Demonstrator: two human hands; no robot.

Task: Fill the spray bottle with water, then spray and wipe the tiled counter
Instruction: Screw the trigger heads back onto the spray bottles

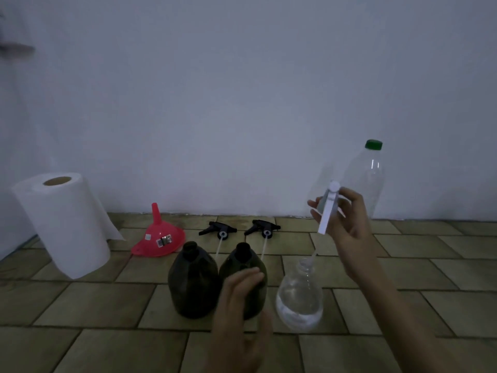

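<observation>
Refitting stage: right hand [347, 219] grasps white sprayer head [328, 208], twelve o'clock above apparently part-filled clear bottle [300, 297]; left hand [242, 310] released; spraying, wiping remain.

We see a red funnel [158, 235] lying mouth down near the back edge of the counter, spout pointing up, stickers on its side; just to its right lie two black trigger spray heads [218, 229] [263, 228] side by side, their white dip tubes running toward the front edge; in front of them stand two dark bottles [192, 284] [243, 267] without caps, close together; behind everything rises a plain pale wall [242, 90].
</observation>
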